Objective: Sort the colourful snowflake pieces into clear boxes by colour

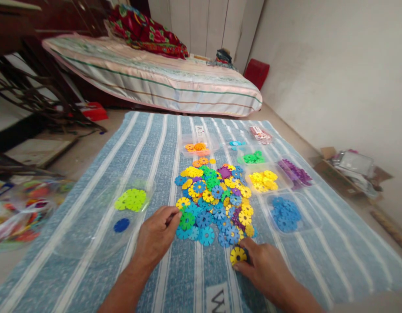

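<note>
A heap of flat plastic snowflake discs [216, 200] in blue, yellow, green, orange and purple lies on a blue striped cloth [155, 148]. My left hand [157, 234] rests at the heap's near left edge, its fingers curled and pinching at a green disc [187, 221]. My right hand [266, 265] is at the near right edge, fingers closed on a yellow disc [238, 255]. Clear tubs hold sorted discs: lime green [132, 200], blue [286, 213], yellow [262, 180], purple [295, 172], green [253, 158], orange [197, 148].
A lone dark blue disc [122, 224] lies in a clear lid at the left. A clear bag of mixed pieces [21, 213] sits at the far left. A mattress [155, 78] lies beyond the cloth, a cardboard box [347, 171] by the right wall.
</note>
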`<state>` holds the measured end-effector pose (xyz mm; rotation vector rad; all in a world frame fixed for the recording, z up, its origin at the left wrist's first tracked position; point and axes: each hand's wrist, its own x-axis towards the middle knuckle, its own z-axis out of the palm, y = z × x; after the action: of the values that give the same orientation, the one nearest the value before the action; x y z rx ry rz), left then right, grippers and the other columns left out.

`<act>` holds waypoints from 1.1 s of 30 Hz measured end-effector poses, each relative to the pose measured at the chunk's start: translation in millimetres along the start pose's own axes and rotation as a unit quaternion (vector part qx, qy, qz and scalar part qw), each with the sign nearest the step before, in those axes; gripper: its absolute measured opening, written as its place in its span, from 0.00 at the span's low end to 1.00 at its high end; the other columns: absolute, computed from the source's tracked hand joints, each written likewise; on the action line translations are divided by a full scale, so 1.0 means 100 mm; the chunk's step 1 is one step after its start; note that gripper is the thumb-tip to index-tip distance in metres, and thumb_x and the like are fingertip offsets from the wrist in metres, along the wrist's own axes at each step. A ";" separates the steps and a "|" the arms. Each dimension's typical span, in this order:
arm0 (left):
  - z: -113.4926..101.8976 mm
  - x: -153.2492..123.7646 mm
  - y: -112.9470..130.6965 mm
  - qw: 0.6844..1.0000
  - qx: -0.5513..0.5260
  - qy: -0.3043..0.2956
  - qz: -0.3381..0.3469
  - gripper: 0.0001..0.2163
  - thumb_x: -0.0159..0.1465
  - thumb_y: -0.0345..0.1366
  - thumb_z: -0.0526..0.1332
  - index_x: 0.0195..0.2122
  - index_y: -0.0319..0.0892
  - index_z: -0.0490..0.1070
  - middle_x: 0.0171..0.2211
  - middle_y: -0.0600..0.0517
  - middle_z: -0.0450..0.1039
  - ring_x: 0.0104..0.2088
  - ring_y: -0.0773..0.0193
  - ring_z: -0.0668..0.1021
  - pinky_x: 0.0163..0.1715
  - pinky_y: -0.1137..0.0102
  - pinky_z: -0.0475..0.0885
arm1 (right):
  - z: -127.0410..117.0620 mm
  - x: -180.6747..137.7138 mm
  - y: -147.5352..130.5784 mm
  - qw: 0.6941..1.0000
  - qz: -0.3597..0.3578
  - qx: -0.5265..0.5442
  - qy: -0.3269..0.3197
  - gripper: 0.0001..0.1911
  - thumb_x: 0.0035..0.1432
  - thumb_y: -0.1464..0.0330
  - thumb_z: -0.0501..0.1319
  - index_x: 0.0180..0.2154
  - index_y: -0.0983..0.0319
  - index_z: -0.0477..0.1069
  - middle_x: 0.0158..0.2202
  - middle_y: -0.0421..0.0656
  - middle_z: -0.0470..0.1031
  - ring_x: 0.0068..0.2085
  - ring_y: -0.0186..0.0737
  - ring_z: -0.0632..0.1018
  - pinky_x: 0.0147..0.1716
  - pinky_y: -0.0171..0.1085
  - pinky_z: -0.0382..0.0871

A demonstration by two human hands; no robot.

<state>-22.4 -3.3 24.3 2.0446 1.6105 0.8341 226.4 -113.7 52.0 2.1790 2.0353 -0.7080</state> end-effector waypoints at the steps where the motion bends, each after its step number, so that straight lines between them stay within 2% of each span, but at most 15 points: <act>1: 0.00 0.00 0.00 1.000 0.000 -0.001 -0.001 0.12 0.61 0.43 0.53 0.31 0.45 0.72 0.28 0.56 0.75 0.27 0.67 0.76 0.30 0.74 0.68 | 0.01 0.00 0.00 1.000 -0.001 0.001 0.002 0.11 0.55 0.61 0.59 0.40 0.57 0.71 0.31 0.43 0.80 0.35 0.46 0.80 0.27 0.34 0.55; 5: 0.00 0.00 0.00 1.000 0.001 -0.003 -0.004 0.12 0.60 0.44 0.53 0.31 0.45 0.72 0.27 0.56 0.74 0.26 0.67 0.76 0.29 0.73 0.68 | 0.03 0.00 0.02 1.000 -0.009 0.017 0.018 0.09 0.55 0.62 0.60 0.37 0.57 0.72 0.30 0.42 0.79 0.34 0.45 0.79 0.27 0.34 0.55; 11: -0.01 0.01 0.01 1.000 0.002 -0.003 -0.001 0.12 0.60 0.44 0.53 0.30 0.45 0.72 0.28 0.56 0.75 0.28 0.67 0.76 0.29 0.74 0.69 | 0.11 0.03 0.04 0.994 -0.041 0.068 0.071 0.05 0.56 0.68 0.58 0.34 0.59 0.72 0.26 0.39 0.77 0.28 0.36 0.77 0.27 0.31 0.56; 14: -0.01 0.03 -0.01 1.000 0.000 -0.002 0.000 0.12 0.60 0.44 0.53 0.31 0.45 0.72 0.28 0.56 0.75 0.27 0.67 0.77 0.29 0.74 0.69 | 0.13 0.04 0.02 0.988 -0.059 0.103 0.097 0.07 0.57 0.69 0.56 0.28 0.60 0.71 0.23 0.38 0.75 0.25 0.33 0.75 0.25 0.30 0.56; 17: -0.01 0.03 -0.03 1.000 -0.007 0.001 0.007 0.12 0.60 0.45 0.53 0.31 0.46 0.73 0.29 0.56 0.76 0.27 0.67 0.77 0.29 0.75 0.70 | 0.01 0.09 0.03 0.978 -0.082 0.154 0.118 0.11 0.58 0.67 0.55 0.25 0.60 0.70 0.20 0.36 0.73 0.22 0.31 0.73 0.23 0.29 0.56; 19: -0.01 0.03 -0.04 1.000 -0.008 0.003 0.010 0.13 0.60 0.45 0.53 0.31 0.46 0.73 0.29 0.56 0.76 0.27 0.67 0.77 0.29 0.75 0.70 | -0.19 0.15 0.08 0.964 -0.097 0.167 0.182 0.14 0.60 0.64 0.53 0.25 0.60 0.70 0.20 0.37 0.73 0.22 0.31 0.73 0.23 0.29 0.58; 21: -0.02 0.03 -0.04 1.000 -0.004 0.004 0.010 0.13 0.60 0.46 0.53 0.31 0.45 0.73 0.28 0.56 0.76 0.27 0.67 0.77 0.29 0.75 0.70 | -0.43 0.22 0.16 0.937 -0.080 0.141 0.308 0.15 0.60 0.62 0.52 0.28 0.61 0.72 0.21 0.38 0.73 0.23 0.32 0.74 0.25 0.30 0.60; 23: -0.02 0.03 -0.02 1.000 0.000 0.003 0.011 0.13 0.60 0.46 0.53 0.31 0.45 0.73 0.28 0.56 0.76 0.27 0.67 0.77 0.29 0.74 0.70 | -0.63 0.28 0.24 0.895 -0.035 0.097 0.434 0.17 0.59 0.58 0.53 0.33 0.62 0.73 0.20 0.39 0.74 0.21 0.34 0.73 0.25 0.31 0.61; 24: -0.03 0.03 -0.02 1.000 0.002 0.003 0.011 0.13 0.60 0.46 0.53 0.31 0.45 0.73 0.28 0.56 0.76 0.27 0.67 0.77 0.30 0.74 0.70 | -0.70 0.29 0.27 0.881 -0.017 0.080 0.466 0.17 0.59 0.57 0.53 0.35 0.62 0.74 0.19 0.39 0.73 0.20 0.34 0.73 0.24 0.31 0.60; 25: -0.03 0.03 -0.01 1.000 0.002 0.002 0.011 0.13 0.60 0.46 0.53 0.31 0.45 0.73 0.28 0.56 0.76 0.27 0.67 0.77 0.30 0.74 0.70 | -0.73 0.30 0.29 0.880 -0.010 0.070 0.469 0.18 0.58 0.56 0.54 0.36 0.62 0.74 0.19 0.38 0.73 0.19 0.34 0.72 0.23 0.31 0.60; 27: -0.03 0.03 -0.01 1.000 0.002 -0.001 0.008 0.13 0.60 0.46 0.52 0.31 0.45 0.73 0.28 0.56 0.76 0.27 0.67 0.77 0.29 0.74 0.70 | -0.70 0.26 0.28 0.914 -0.025 0.058 0.400 0.16 0.59 0.58 0.54 0.36 0.61 0.74 0.19 0.38 0.73 0.19 0.34 0.73 0.23 0.31 0.60; 30: -0.03 0.03 -0.01 1.000 0.000 -0.002 0.001 0.13 0.60 0.46 0.53 0.31 0.46 0.73 0.27 0.56 0.76 0.27 0.66 0.77 0.29 0.74 0.70 | -0.49 0.14 0.16 0.979 -0.032 0.018 0.203 0.11 0.58 0.62 0.56 0.34 0.59 0.75 0.20 0.38 0.75 0.23 0.37 0.76 0.24 0.32 0.59; 33: -0.02 0.03 -0.02 1.000 0.000 0.001 -0.004 0.14 0.60 0.47 0.53 0.32 0.45 0.73 0.27 0.56 0.76 0.27 0.66 0.77 0.29 0.74 0.70 | -0.27 0.03 0.04 0.998 -0.009 -0.020 0.063 0.09 0.54 0.61 0.60 0.35 0.58 0.75 0.25 0.42 0.79 0.29 0.43 0.79 0.26 0.33 0.60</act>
<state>-25.0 -0.2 24.7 2.0363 1.6177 0.8332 237.5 -102.2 73.8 2.2410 2.1105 -0.5392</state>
